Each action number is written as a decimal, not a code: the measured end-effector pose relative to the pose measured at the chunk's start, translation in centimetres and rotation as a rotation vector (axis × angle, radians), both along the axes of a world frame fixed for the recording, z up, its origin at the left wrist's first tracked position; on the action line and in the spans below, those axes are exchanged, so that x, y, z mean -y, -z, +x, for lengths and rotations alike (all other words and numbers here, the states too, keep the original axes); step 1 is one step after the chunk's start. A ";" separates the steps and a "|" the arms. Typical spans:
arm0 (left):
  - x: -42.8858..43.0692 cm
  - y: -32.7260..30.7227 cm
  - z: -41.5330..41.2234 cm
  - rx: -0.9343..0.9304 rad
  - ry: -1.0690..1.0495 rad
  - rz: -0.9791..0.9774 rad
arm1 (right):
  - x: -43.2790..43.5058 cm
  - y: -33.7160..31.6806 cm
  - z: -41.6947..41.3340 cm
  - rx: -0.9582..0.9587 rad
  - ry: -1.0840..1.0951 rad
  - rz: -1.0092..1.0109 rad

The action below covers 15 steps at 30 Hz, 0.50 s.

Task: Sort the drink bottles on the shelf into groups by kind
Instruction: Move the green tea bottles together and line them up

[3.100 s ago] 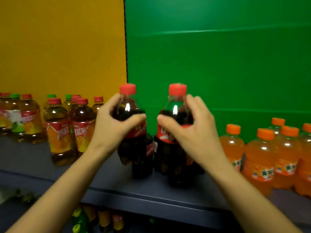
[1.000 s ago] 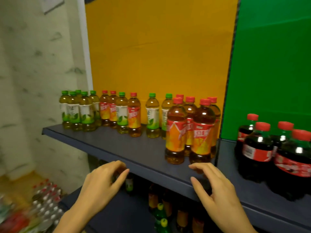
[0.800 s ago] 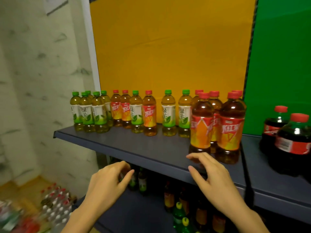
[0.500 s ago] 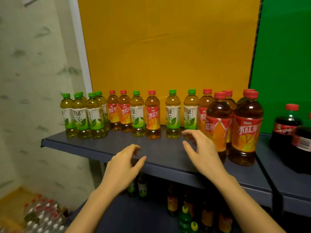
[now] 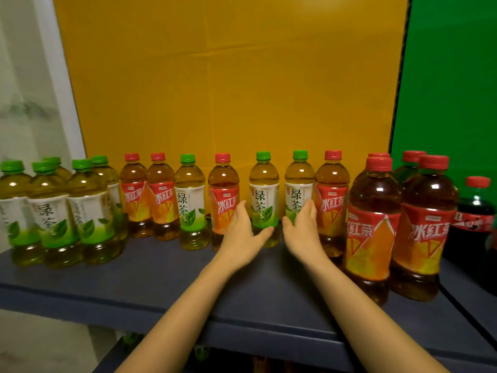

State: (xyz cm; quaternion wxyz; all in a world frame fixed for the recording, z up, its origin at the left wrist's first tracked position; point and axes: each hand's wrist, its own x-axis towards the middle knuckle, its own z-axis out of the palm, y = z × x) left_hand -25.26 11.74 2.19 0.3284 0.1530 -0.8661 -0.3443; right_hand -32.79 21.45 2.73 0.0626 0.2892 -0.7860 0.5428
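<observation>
Dark blue-grey shelf (image 5: 129, 294) fills the lower frame, front edge running 8 to 4 o'clock. The level under it at 6 o'clock is too dark to read. Both forearms come in from 6 o'clock over that edge. Left hand (image 5: 242, 238), dead centre: fingers straight and together, thumb splayed wide toward 3 o'clock, an open V around the foot of a green tea bottle (image 5: 263, 195). Its fingertips lie along the gap between that bottle and the red tea bottle (image 5: 223, 195) at its 9 o'clock. Nothing gripped, and I can't tell whether it's touching. Right hand (image 5: 304, 235) mirrors it: fingers straight, pressed together, up the 3 o'clock side of a second green tea bottle (image 5: 299, 189), thumb out toward 9 o'clock, another red tea bottle (image 5: 332, 200) just behind the fingers. Again no grip, and I can't tell contact. Front red tea pair (image 5: 373, 232) stands nearer the edge at 3-4 o'clock, more red caps behind it. Green tea cluster (image 5: 51, 211) packed tight at 9 o'clock. The back row between is mixed red and green, all upright. Cola bottle (image 5: 476, 211) at far 3 o'clock. Behind: white wall (image 5: 27, 76) at 10, yellow panel (image 5: 228, 76) at 12, green panel (image 5: 451, 76) at 2.
</observation>
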 end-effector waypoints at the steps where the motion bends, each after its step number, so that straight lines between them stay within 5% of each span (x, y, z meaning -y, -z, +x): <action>1: 0.2 -0.1 -0.9 -0.004 0.005 -0.001 | 0.4 0.1 -0.2 -0.002 0.002 0.026; 15: 3.4 0.0 -8.0 -0.134 -0.003 0.167 | 3.5 0.6 -3.3 0.003 0.192 -0.043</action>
